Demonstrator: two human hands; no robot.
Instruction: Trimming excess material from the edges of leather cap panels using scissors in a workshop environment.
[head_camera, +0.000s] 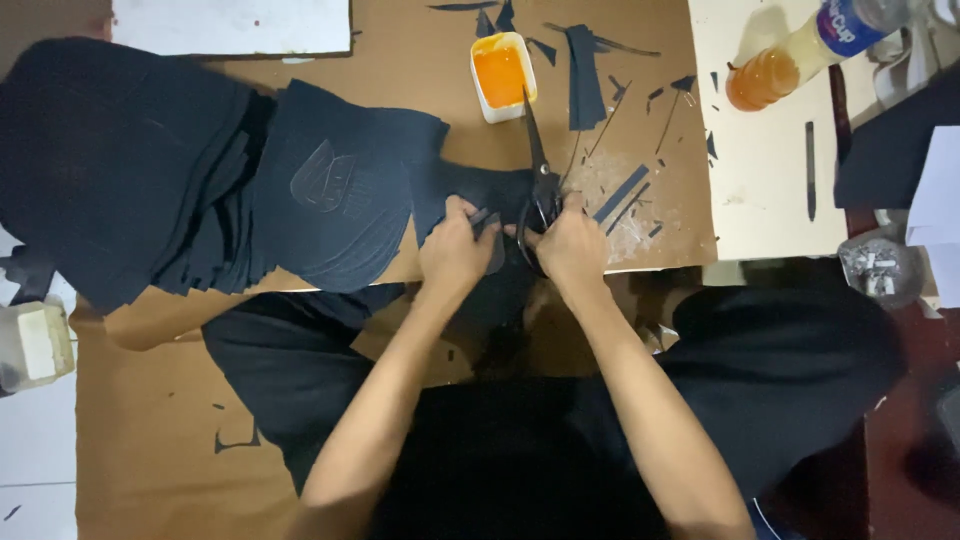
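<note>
My right hand (572, 246) grips the handles of black scissors (540, 165), whose blades point away from me toward a small tub. My left hand (455, 250) pinches a piece of dark fabric (480, 190) that lies between both hands on the brown cardboard sheet (420, 60). The scissors' lower part sits against this fabric. My forearms reach out from my lap, which is covered in black cloth.
A big stack of dark cut pieces (150, 170) lies at the left. A white tub of orange paste (502, 75) stands beyond the scissors. Dark scraps (585, 65) are scattered nearby. A bottle of orange liquid (790, 60) lies on a pale board (770, 170) at right.
</note>
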